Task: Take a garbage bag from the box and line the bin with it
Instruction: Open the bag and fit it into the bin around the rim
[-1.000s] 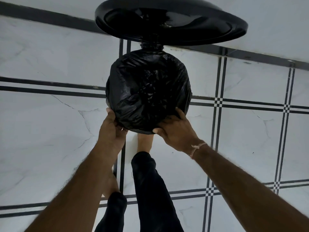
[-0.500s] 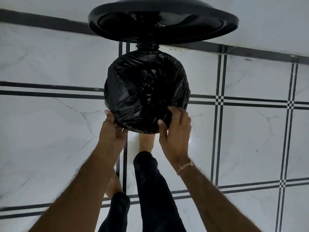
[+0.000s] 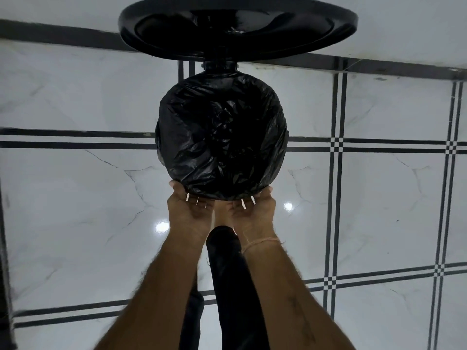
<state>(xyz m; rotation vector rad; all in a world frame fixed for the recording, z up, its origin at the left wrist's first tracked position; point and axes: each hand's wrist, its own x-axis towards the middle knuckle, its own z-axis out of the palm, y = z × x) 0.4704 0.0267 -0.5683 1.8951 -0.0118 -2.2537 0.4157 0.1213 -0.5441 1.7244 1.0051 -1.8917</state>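
A black garbage bag (image 3: 222, 137) lines the round bin, its edge folded out over the rim so the bin's wall is hidden. The bin's black lid (image 3: 237, 24) stands open behind it on its hinge (image 3: 219, 65). My left hand (image 3: 188, 213) and my right hand (image 3: 252, 213) sit side by side at the near rim. Their fingers are tucked under the bag's overhanging edge and hold it, so the fingertips are hidden. No box of bags is in view.
White marble floor tiles (image 3: 379, 210) with black line borders lie all around the bin. A dark skirting strip (image 3: 50, 34) runs along the wall behind. My leg in black trousers (image 3: 227, 286) stands right below the bin, between my forearms.
My right hand has slid from the bag's right side round to the near rim, next to my left hand. Both hands now have their fingers under the bag's edge.
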